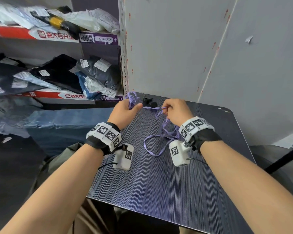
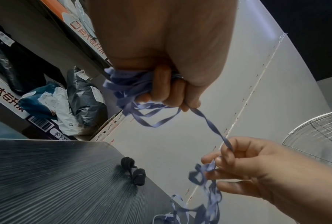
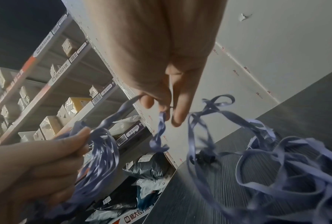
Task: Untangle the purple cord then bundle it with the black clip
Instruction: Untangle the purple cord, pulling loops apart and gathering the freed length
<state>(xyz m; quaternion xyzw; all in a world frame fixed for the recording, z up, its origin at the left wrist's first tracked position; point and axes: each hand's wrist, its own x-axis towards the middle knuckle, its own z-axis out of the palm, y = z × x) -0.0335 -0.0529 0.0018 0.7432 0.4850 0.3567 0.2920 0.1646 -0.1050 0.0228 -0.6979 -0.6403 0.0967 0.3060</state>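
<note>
My left hand (image 1: 125,109) grips a gathered bunch of loops of the flat purple cord (image 1: 132,98) above the table's far left corner. A short stretch of cord runs from it to my right hand (image 1: 173,109), which pinches the cord between thumb and fingers. In the left wrist view the bunch (image 2: 130,89) sits in the left fist and the right hand (image 2: 238,163) holds the strand. The loose remainder of the cord (image 1: 161,137) lies tangled on the table under the right wrist, and shows as loops (image 3: 266,159) in the right wrist view. The black clip (image 1: 150,102) lies on the table beyond the hands.
The dark striped table (image 1: 159,183) has a grey panel wall (image 1: 193,48) behind it. Shelves (image 1: 57,95) with bagged parcels stand at the left. A wire fan guard (image 2: 318,136) is at the right.
</note>
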